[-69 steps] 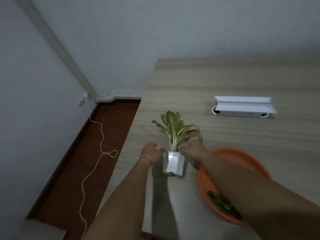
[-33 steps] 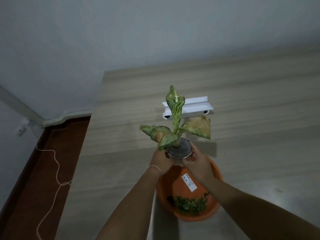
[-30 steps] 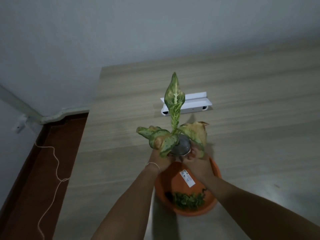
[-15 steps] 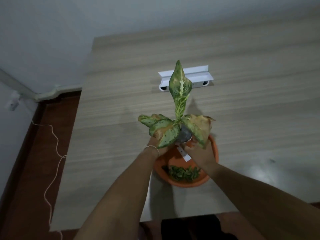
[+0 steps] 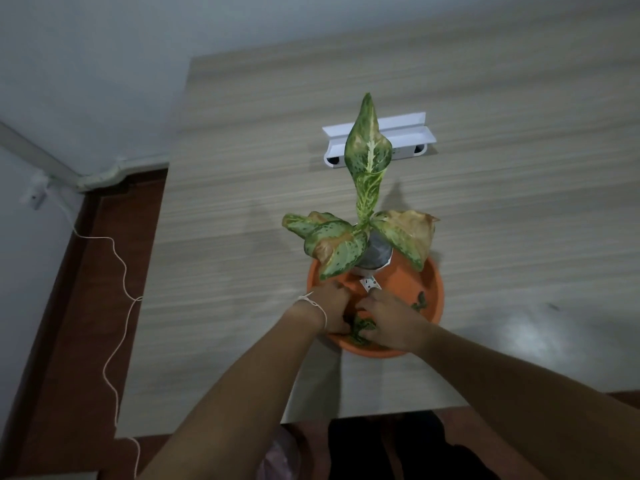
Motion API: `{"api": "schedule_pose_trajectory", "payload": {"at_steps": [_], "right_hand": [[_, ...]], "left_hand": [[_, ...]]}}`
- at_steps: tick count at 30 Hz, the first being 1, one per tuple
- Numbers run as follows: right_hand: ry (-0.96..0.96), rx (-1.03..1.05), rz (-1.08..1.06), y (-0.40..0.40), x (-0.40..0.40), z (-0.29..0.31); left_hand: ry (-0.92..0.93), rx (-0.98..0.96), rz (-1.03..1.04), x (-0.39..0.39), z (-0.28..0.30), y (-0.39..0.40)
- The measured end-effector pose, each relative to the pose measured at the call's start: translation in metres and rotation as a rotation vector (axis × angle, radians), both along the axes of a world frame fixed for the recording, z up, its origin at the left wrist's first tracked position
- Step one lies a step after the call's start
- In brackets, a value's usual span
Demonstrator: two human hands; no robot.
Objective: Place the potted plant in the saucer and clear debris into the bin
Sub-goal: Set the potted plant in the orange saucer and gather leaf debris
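One wooden table spreads out beyond both hands and carries everything. Just past the fingertips sits the orange saucer, round and shallow, near the table's front edge. Inside it, on the far half ahead of the hands, stands the potted plant: a small white pot, upright, with one tall spotted leaf rising and browning leaves drooping to either side. A white label shows on the pot's near wall, between the two hands. In the near half of the saucer lies the debris, dark green leaf scraps, with one more scrap just off the right hand's far side.

The left hand reaches into the saucer with its fingers curled down onto the scraps; a thin white string circles its wrist. The right hand is likewise down in the saucer, fingers bent over the green bits. Whether either hand actually grips any debris I cannot tell.

Well beyond the hands, behind the tall leaf, a white bracket-like holder lies on the table.
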State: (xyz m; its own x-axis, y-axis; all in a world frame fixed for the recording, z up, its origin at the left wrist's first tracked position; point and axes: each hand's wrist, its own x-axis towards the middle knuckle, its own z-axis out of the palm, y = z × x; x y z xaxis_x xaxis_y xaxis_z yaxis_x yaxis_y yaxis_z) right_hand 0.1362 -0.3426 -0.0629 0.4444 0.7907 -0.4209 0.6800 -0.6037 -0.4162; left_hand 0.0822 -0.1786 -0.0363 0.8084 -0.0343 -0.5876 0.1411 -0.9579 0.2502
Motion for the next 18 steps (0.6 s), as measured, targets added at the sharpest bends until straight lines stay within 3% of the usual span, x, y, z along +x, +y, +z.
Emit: {"api": "schedule_pose_trajectory", "payload": {"at_steps": [5,13,18], "right_hand": [[-0.016,-0.020,0.103,0.017,-0.010,-0.003],[0.027,0.030,-0.008,0.015,-0.010,-0.002],[0.016,0.142,-0.095,0.004,-0.001,0.010]], "left_hand": [[0.003,-0.044,-0.019,-0.004,-0.001,-0.012],[-0.054,0.029,-0.074,-0.010,-0.010,-0.014],[-0.070,-0.032,0.047,-0.009,-0.006,-0.010]]}}
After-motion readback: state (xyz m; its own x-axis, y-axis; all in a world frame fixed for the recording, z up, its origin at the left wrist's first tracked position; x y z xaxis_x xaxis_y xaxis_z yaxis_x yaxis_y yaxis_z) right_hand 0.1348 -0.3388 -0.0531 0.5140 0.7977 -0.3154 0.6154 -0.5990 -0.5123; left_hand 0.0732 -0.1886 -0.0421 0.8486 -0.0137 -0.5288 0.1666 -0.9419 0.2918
